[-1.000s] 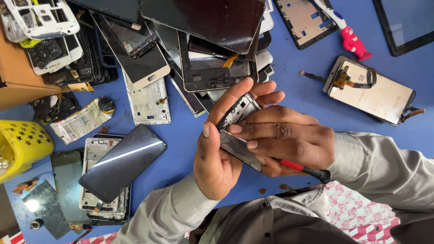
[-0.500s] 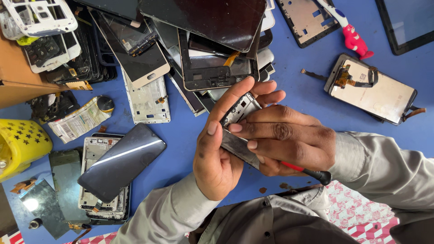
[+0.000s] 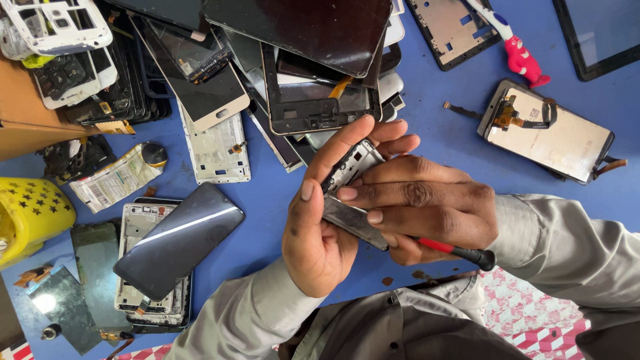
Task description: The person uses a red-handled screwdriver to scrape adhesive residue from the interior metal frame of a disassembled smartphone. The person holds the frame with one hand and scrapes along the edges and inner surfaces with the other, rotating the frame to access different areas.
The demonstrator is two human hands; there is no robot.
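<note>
The left hand (image 3: 320, 233) grips a phone frame (image 3: 350, 193) from the left, its thumb pressed up along the near edge and its fingers (image 3: 393, 137) wrapped round the far side, so the frame sits tilted above the blue worktop (image 3: 427, 127) near the middle of the scene; the right hand (image 3: 427, 207) lies over the frame from the right, its fingers together and pressed on the frame's face, while the same hand clamps a red-and-black screwdriver (image 3: 457, 251) whose handle sticks out to the right below the palm; the tip of the tool is hidden under the hand. Just beyond the hands, at the far side, lies a heap of phone screens and frames (image 3: 300, 73), overlapping one another; to the far right a loose display panel with a flex cable (image 3: 550, 133) lies face down, well apart from the hands, and a small red-and-white figure (image 3: 520, 57) lies beyond it. To the left, a dark curved phone glass (image 3: 180, 240) rests across a grey phone chassis (image 3: 143, 267); a yellow plastic basket (image 3: 30, 217) sits at the left edge; a brown cardboard box (image 3: 27, 120) stands beyond it.
</note>
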